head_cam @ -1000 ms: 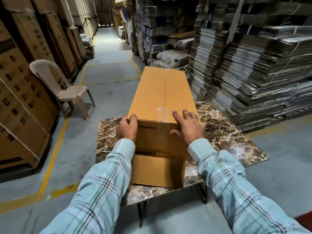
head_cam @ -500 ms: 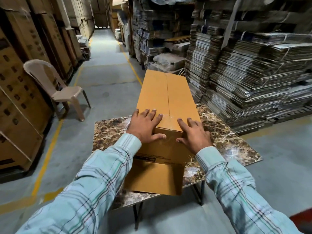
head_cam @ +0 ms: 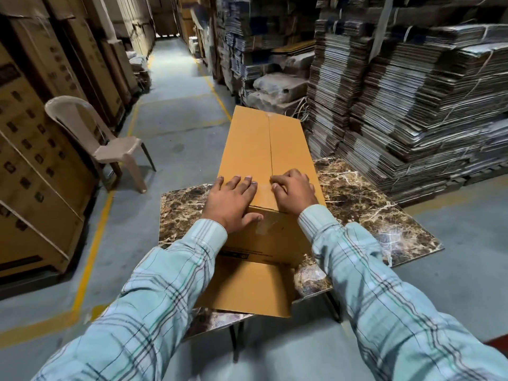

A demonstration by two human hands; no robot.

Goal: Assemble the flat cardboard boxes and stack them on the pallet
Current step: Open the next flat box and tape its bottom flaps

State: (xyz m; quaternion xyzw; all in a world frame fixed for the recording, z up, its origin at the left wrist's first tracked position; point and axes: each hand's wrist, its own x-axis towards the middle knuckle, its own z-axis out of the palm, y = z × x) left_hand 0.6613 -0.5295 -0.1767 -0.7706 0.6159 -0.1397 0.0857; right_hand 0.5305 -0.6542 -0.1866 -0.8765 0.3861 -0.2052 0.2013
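A long tan cardboard box point(head_cam: 264, 149) lies on its side on a marble-patterned table point(head_cam: 371, 204), running away from me. A seam runs down the middle of its top. Clear tape shines over its near edge. My left hand point(head_cam: 233, 202) rests flat on the top near that end, fingers spread, thumb hooked over the edge onto the end face. My right hand point(head_cam: 295, 192) presses on the top just right of the seam with its fingers curled. A loose bottom flap point(head_cam: 253, 287) sticks out toward me over the table's front edge.
Tall bundles of flat cardboard point(head_cam: 426, 105) stand close on the right. Printed brown cartons point(head_cam: 33, 160) line the left wall. A beige plastic chair point(head_cam: 110, 149) stands left of the table. A grey aisle with yellow floor lines point(head_cam: 93, 243) runs ahead.
Both hands have moved from the near end face and top edge up onto the box top. My right hand's fingers have curled. The view has shifted slightly.
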